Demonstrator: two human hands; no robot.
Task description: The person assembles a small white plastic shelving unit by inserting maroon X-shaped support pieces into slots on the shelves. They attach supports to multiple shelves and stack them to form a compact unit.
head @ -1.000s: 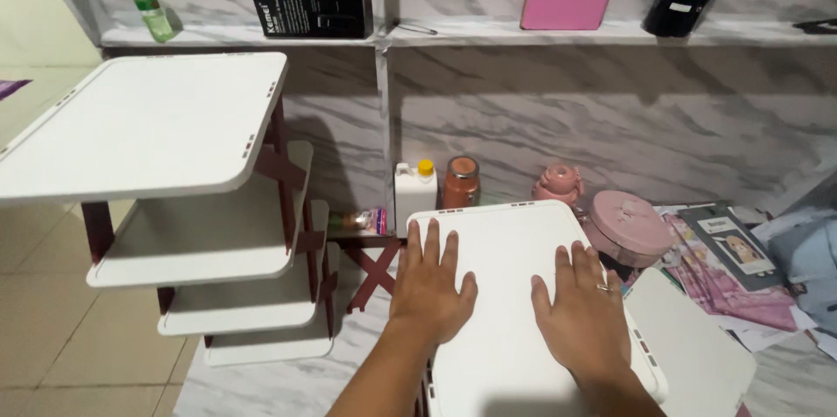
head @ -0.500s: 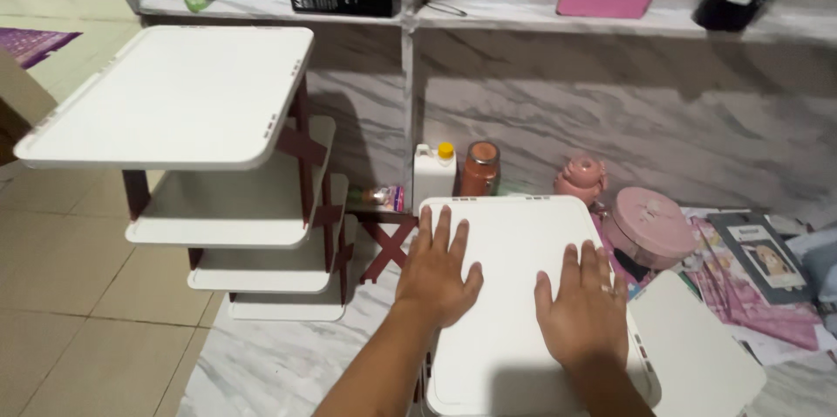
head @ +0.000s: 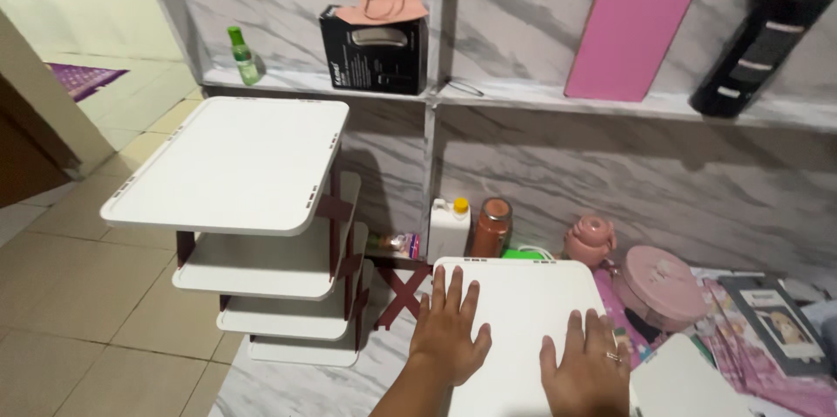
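Head view: left hand [head: 449, 334] and right hand [head: 586, 372], each grip spread flat, press on the white shelf board [head: 523, 312] beneath them. Left of them stands the white rack [head: 231, 164].

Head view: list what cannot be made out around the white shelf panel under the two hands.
- Flat white plastic shelf panel: its near end is cut off by the bottom edge; the left hand and right hand cover parts of it.
- Dark red cross brace: partly hidden behind the panel.
- Green object: mostly hidden behind the panel's far edge.
- Black ridged object: cut off at top.
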